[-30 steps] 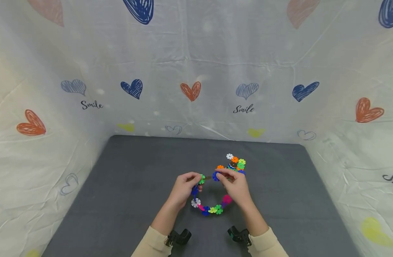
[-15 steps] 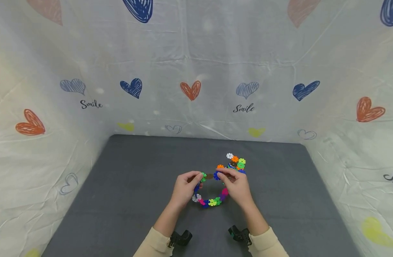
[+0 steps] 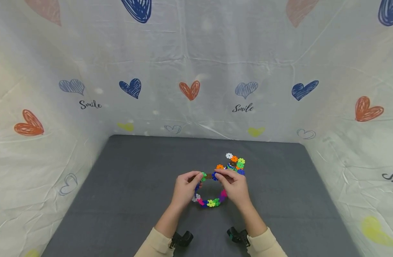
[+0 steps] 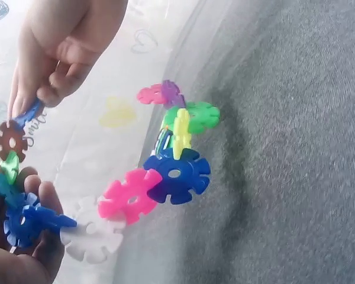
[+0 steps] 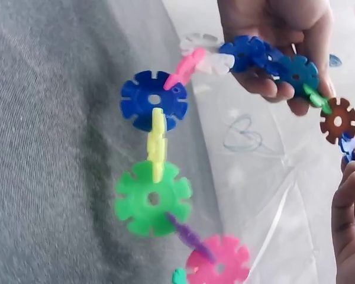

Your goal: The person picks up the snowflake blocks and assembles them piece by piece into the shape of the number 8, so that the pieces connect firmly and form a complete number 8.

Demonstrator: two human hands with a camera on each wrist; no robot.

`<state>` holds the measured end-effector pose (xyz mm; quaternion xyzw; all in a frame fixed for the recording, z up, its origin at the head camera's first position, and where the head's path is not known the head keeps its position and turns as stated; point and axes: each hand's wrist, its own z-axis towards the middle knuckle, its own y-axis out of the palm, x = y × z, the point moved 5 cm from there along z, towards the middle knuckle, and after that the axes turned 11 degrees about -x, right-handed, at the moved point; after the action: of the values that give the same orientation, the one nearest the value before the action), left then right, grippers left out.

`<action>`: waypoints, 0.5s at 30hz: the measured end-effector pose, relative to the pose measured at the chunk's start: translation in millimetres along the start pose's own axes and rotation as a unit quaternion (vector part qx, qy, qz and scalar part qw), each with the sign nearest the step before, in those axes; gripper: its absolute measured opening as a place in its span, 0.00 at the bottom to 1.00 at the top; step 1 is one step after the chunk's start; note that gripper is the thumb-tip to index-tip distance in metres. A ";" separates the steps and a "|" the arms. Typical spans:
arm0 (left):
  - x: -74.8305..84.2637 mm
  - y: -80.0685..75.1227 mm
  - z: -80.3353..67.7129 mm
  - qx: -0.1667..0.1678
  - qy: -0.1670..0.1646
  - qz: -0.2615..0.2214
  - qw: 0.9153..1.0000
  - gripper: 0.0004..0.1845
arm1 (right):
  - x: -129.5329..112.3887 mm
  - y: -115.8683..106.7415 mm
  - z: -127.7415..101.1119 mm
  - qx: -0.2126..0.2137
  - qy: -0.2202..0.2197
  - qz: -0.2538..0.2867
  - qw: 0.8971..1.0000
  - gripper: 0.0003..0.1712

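In the head view, the left hand (image 3: 183, 189) pinches a green disc (image 3: 203, 176) and the right hand (image 3: 235, 187) pinches a blue disc (image 3: 214, 176), a brown disc (image 3: 209, 176) bridging them; the chain of slotted discs (image 3: 211, 203) loops below, over the dark table (image 3: 145, 160). A pile of discs (image 3: 240, 165) sits just behind the right hand, so a careless knuckle could scatter it. In the left wrist view, the left fingers curl behind a teal disc (image 4: 7, 190) while the chain sags away through a white disc (image 4: 92, 232); that slack weight might work a shallow joint loose. In the right wrist view, the brown disc meets the blue one at the right fingertips; whether the slots are fully seated I can't tell, and pulling the hands apart, or twisting either wrist, could pop that joint.
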<state>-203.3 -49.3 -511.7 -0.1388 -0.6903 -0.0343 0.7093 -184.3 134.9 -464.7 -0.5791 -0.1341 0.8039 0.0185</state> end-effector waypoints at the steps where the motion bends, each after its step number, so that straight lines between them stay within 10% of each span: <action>1: -0.1 0.8 0.0 0.004 -0.001 -0.002 1.000 0.14 | -0.2 0.4 -0.3 0.005 0.005 0.000 1.000 0.08; 15: 0.0 5.4 -0.5 0.005 0.003 0.024 1.000 0.13 | 4.7 4.8 1.8 0.008 0.077 0.004 0.997 0.11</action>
<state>-201.6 -44.2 -512.6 -0.1514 -0.6845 -0.0142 0.7130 -187.0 130.8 -469.7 -0.6393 -0.1234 0.7584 0.0307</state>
